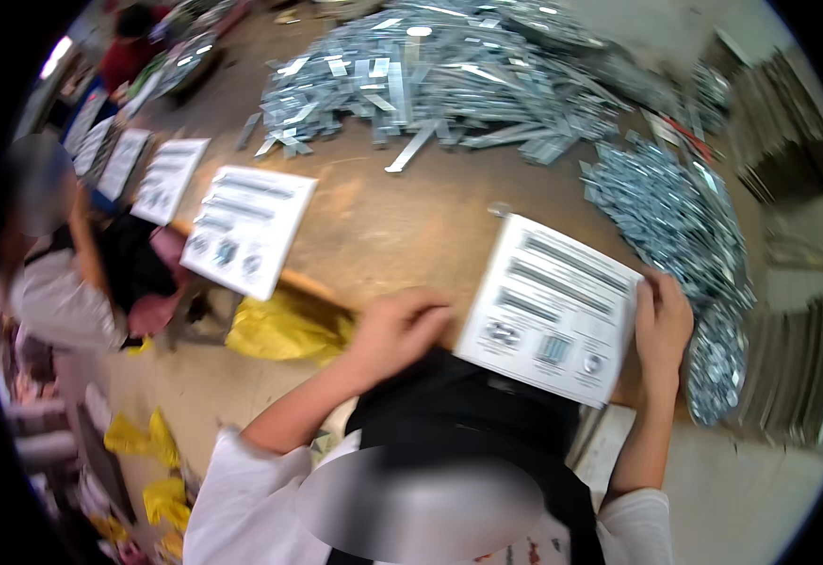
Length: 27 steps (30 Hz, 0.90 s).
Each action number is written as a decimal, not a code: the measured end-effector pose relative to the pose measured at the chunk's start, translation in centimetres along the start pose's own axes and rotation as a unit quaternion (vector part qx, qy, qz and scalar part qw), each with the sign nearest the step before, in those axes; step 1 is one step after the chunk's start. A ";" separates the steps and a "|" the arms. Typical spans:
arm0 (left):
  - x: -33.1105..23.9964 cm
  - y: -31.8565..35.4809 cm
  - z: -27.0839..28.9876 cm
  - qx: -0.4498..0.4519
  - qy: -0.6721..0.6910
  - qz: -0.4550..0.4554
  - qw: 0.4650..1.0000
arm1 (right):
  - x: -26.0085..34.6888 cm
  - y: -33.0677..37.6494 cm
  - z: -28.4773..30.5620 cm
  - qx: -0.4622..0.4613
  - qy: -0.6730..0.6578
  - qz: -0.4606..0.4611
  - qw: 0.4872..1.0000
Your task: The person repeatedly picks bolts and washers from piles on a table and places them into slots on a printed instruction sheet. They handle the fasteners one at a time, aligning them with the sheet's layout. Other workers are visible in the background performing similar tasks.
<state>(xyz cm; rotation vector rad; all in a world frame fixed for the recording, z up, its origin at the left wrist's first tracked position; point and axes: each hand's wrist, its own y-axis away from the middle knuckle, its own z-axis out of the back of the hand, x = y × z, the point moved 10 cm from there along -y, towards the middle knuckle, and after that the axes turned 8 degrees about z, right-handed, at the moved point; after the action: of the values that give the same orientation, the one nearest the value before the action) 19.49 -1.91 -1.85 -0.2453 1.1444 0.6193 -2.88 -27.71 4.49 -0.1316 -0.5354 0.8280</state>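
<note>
White shirt point(246, 504): nearest the lens, at the lower edge, with my black apron point(468, 405) over it.
Left hand point(397, 334): fingers loosely bent, thumb a little apart from them, just short of the sheet's left edge.
Right hand point(664, 315): thumb and fingers at the sheet's right edge; I cannot quite tell whether they clamp it or only touch.
White printed sheet point(562, 306): between my hands, turned askew at the near edge of the brown table point(374, 226).
Metal strips point(449, 75): heaped loosely across the far side.
Small metal pieces point(661, 202): piled beyond my right hand.
Second printed sheet point(249, 221): well to my left, near a seated co-worker point(63, 301).
</note>
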 end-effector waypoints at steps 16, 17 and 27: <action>6.4 4.1 -5.3 0.119 0.291 0.288 0.905 | -9.2 0.5 -4.3 0.100 -0.298 -0.164 0.935; 6.3 4.2 -5.1 0.122 0.295 0.292 0.901 | -8.6 0.4 -4.6 0.119 -0.300 -0.166 0.932; 9.2 7.4 2.0 -0.038 0.369 0.289 0.883 | 0.0 -3.2 -10.5 0.190 -0.351 -0.096 0.912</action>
<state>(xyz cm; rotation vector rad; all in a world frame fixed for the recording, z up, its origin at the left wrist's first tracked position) 19.28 8.07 -8.41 -0.2088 1.9658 1.1567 4.53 -28.89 -3.52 0.5944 -1.0299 0.7595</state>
